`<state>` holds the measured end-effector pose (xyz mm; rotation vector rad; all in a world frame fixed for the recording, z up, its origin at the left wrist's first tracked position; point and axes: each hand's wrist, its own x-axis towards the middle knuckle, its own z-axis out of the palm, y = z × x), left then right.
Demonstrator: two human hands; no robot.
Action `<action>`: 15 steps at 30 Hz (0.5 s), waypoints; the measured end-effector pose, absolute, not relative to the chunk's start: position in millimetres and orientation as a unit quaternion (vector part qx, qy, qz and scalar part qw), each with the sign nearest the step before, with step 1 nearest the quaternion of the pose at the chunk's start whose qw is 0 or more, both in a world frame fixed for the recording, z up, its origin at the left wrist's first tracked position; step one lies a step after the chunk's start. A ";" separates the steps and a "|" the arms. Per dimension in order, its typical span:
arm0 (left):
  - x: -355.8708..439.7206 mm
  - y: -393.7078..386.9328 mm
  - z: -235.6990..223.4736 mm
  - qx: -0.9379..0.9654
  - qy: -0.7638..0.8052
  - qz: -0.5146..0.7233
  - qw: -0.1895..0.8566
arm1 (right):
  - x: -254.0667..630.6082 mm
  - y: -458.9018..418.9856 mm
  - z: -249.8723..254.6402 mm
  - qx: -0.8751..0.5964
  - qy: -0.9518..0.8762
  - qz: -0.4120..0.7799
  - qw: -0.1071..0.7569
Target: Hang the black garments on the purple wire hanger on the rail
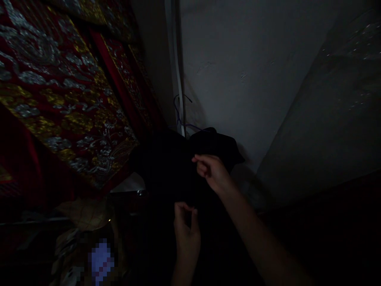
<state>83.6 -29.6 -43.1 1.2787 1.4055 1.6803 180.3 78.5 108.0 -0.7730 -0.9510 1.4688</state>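
A black garment (pixel 166 167) hangs on a thin purple-blue hanger (pixel 178 115) against the wall. In front of its upper right part is my right hand (pixel 212 169), thumb and forefinger pinched together and the other fingers curled. Lower down, my left hand (pixel 187 226) also makes a pinch, fingertips meeting the thumb. The dark makes it impossible to see whether a fold of cloth, a thread or something small is between the fingers of either hand.
On the left hangs a red cloth (pixel 74 91) with gold and silver embroidery. A pale strip (pixel 175 51) runs down the grey wall (pixel 244 71). A clear plastic sheet (pixel 327 111) covers the right side. Items below the red cloth, including a blurred bluish patch (pixel 101 260), are dim.
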 end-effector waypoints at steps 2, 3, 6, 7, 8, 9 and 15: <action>86.4 -22.4 -53.9 0.496 0.545 0.613 0.286 | 178.1 98.4 134.7 -0.315 -0.428 0.595 0.603; 87.0 -19.0 -57.6 0.502 0.550 0.605 0.283 | 176.7 104.0 144.1 -0.312 -0.443 0.583 0.606; 82.1 -9.1 -53.0 0.527 0.548 0.586 0.279 | 173.0 103.7 154.6 -0.307 -0.492 0.554 0.596; 77.9 -5.4 -44.4 0.541 0.541 0.581 0.278 | 172.4 99.8 153.6 -0.305 -0.507 0.538 0.600; 72.6 -1.3 -31.7 0.555 0.531 0.580 0.272 | 172.3 95.2 151.5 -0.302 -0.519 0.518 0.609; 66.6 3.5 -15.4 0.570 0.519 0.581 0.262 | 172.6 90.6 149.2 -0.298 -0.530 0.497 0.619; 34.7 44.2 112.2 0.671 0.397 0.626 0.010 | 175.6 75.5 148.4 -0.283 -0.595 0.419 0.625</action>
